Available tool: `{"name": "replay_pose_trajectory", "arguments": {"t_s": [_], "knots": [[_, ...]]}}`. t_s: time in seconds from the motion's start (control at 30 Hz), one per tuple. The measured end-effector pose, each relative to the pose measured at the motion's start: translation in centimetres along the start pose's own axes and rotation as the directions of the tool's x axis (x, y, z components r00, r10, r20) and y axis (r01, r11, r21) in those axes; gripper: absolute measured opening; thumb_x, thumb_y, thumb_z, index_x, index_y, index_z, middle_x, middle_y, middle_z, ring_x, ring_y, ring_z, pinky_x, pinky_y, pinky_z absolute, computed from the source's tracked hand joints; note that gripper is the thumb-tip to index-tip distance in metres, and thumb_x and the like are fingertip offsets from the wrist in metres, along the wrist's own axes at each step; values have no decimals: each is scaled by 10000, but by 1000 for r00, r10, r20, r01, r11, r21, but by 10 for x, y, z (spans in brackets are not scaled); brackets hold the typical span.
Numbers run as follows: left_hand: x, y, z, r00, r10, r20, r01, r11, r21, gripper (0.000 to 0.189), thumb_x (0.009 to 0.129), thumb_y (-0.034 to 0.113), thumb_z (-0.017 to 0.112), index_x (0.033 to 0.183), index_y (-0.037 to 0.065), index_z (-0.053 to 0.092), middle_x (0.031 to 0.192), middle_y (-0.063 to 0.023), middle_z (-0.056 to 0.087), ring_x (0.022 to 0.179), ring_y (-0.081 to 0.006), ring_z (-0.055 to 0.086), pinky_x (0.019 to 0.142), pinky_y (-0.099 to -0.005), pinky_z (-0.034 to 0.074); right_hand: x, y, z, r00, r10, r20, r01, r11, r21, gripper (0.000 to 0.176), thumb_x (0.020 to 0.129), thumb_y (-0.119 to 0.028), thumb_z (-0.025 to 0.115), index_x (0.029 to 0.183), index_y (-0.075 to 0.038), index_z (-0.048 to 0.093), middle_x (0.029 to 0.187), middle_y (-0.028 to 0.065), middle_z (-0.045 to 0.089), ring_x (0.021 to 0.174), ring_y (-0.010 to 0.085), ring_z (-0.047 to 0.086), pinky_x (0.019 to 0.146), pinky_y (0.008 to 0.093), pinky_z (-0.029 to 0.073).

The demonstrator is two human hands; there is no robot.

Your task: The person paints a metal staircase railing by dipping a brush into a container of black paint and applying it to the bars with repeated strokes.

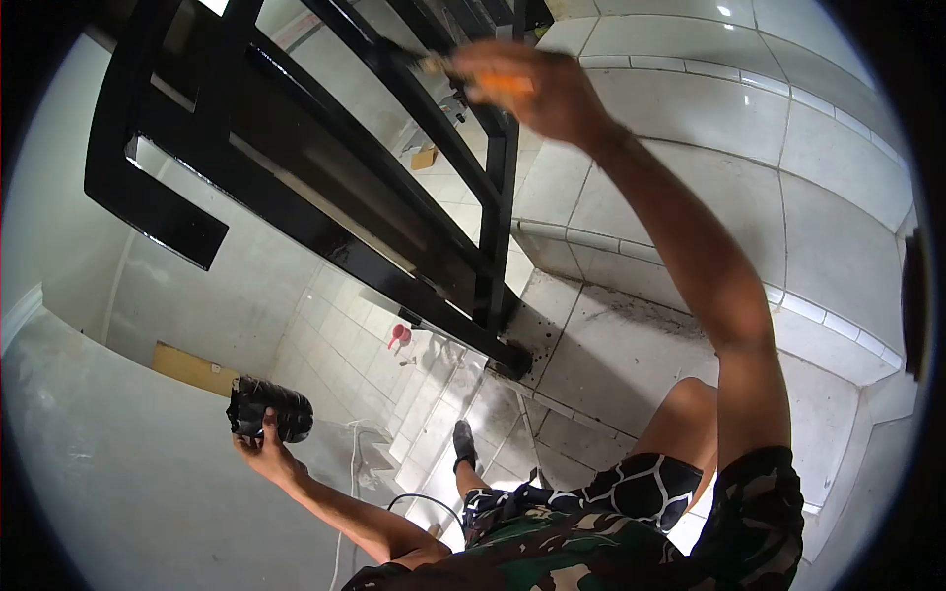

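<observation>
With our right hand, nearer the slanting black railing, we are gripping a leftward-pointing, orange-handled paintbrush; our left hand is clasping a black container.

The black railing at upper left looked like smooth, shiny metal. The pot at lower left looked glossy and bumpy. The shirt at the bottom was dull cloth.

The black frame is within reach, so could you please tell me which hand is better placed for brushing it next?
Probably the right: the right hand holds the orange-handled brush up at the black frame, while the left hand holds a black container, lower in view and apart from the frame.
</observation>
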State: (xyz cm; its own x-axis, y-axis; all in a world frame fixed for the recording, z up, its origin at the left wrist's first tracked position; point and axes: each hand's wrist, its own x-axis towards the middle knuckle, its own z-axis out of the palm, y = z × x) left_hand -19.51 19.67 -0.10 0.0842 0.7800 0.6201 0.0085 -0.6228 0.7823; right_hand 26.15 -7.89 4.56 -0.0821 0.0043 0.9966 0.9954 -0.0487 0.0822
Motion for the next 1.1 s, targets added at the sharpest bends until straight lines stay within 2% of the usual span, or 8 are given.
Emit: {"name": "replay_pose_trajectory", "arguments": {"t_s": [0.07, 0.13, 0.2, 0.57, 0.77, 0.83, 0.97, 1.1], "knots": [[1, 0, 1, 1000, -9, -10, 9, 1000, 7, 506, 713, 87, 763, 1116, -54, 493, 1030, -103, 584, 929, -185, 549, 862, -316, 443, -47, -23, -12, 941, 186, 281, -195, 981, 3, 214, 823, -170, 632, 1035, -162, 663, 1133, 4, 620, 993, 155, 616, 758, 282, 544], [-2, -2, -1, 1000, -14, -3, 14, 1000, 1, 484, 714, 71, 755, 1103, -57, 497, 1020, -99, 586, 920, -178, 548, 851, -308, 446, -95, -42, -23, 899, 76, 432, -12, 989, -150, 252, 819, -167, 632, 1070, -154, 644, 1127, 22, 625, 996, 175, 621, 767, 292, 537], [-2, -5, -1, 999, -34, 7, 34, 999, 2, 482, 716, 68, 752, 1105, -58, 495, 1020, -98, 583, 919, -177, 547, 850, -307, 447, -116, -64, -42, 807, 251, 534, -262, 963, -55, 209, 815, -180, 641, 1022, -152, 658, 1048, 29, 652, 928, 198, 635, 765, 305, 532], [-8, -21, 2, 996, -75, 39, 77, 996, -51, 476, 718, 66, 757, 1097, -45, 491, 996, -88, 568, 892, -164, 537, 824, -279, 440, -78, -86, -27, 668, 311, 676, -334, 937, -101, 165, 817, -152, 643, 956, -62, 636, 896, 72, 646, 796, 215, 639, 708, 307, 532], [-5, -33, -2, 994, -108, 10, 108, 992, -67, 482, 711, 65, 758, 1099, -46, 494, 989, -86, 574, 883, -165, 539, 821, -281, 440, -24, -59, -13, 937, 0, 350, 62, 985, -164, 182, 793, -234, 675, 925, -111, 658, 900, 13, 642, 758, 183, 642, 615, 279, 527], [-8, -39, -3, 994, -110, 7, 111, 989, -97, 484, 710, 68, 761, 1097, -46, 494, 990, -86, 574, 882, -164, 539, 821, -281, 441, -17, -65, -20, 960, 40, 278, -21, 997, -70, 187, 795, -211, 681, 938, -93, 656, 918, 27, 656, 775, 190, 654, 641, 286, 536], [-8, -39, -4, 996, -90, 24, 91, 995, -36, 391, 757, 42, 729, 1052, -44, 488, 982, -103, 578, 878, -171, 567, 812, -297, 481, -39, -83, -31, 780, 192, 596, -325, 938, 123, 200, 770, -77, 713, 948, -62, 624, 910, 67, 659, 797, 208, 658, 686, 303, 536], [-9, -37, -2, 995, -94, 15, 94, 995, -20, 394, 753, 33, 728, 1057, -42, 489, 979, -101, 578, 886, -173, 567, 815, -301, 478, -64, -69, -21, 712, 226, 665, -325, 945, 27, 172, 800, -139, 681, 953, -77, 634, 907, 59, 656, 783, 228, 649, 692, 306, 524]]}}
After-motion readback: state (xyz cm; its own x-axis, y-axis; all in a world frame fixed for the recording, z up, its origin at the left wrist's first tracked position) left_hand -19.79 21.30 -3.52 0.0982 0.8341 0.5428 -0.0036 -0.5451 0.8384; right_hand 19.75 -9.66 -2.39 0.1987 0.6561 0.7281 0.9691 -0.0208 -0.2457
